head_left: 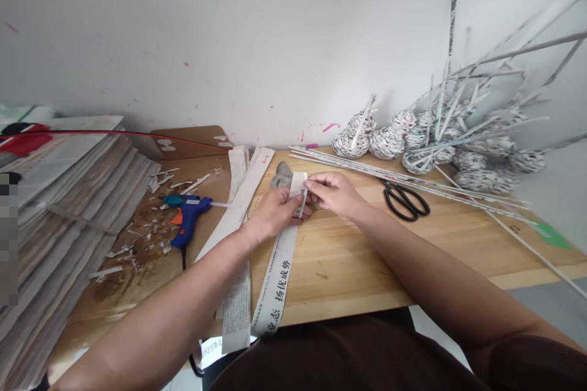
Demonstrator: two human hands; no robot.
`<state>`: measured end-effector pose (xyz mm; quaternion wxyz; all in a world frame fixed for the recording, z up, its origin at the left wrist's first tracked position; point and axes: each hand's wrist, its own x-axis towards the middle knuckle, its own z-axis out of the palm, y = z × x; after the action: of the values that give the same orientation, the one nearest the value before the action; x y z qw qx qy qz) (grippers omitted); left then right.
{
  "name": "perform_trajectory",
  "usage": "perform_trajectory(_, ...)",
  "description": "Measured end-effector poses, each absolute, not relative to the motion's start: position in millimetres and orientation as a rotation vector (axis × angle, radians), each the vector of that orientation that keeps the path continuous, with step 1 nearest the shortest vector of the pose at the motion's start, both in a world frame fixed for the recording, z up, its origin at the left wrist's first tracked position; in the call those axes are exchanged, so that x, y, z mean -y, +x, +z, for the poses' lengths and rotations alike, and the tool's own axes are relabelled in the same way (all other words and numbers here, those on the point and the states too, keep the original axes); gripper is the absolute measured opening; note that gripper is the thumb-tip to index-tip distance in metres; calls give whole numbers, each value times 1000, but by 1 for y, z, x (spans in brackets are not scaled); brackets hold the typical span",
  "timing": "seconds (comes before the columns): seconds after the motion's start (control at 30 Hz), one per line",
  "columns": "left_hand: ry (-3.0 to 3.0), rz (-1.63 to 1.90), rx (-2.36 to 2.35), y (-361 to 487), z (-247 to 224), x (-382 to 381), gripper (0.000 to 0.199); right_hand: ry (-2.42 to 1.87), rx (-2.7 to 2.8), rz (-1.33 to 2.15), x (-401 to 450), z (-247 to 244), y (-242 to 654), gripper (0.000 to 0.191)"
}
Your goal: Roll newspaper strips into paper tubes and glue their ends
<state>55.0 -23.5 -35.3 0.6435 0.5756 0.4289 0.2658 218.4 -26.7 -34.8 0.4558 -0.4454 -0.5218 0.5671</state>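
Between my two hands is a long newspaper strip (285, 256), its printed length running down over the table's front edge. My left hand (277, 208) pinches the strip near its upper end, thumb on top. At the strip's top right corner, my right hand (332, 192) grips the edge between thumb and fingers. Just behind my left hand lies a small grey cloth-like item (281, 175), partly hidden. More cut newspaper strips (236, 299) lie in a pile left of my hands, some hanging past the front edge.
A blue glue gun (188, 220) lies at left among paper scraps, beside a tall newspaper stack (77, 220). Black scissors (406, 200) rest on the wooden table (339, 275) at right. Thin paper rods (413, 182) lie behind them. Several woven paper shapes (352, 134) stand along the wall.
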Motion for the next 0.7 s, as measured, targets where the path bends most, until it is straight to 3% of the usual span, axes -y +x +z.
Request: perform_trajectory(0.7, 1504, 691, -943, 54, -38, 28, 16, -1094, 1014, 1391, 26, -37, 209, 35)
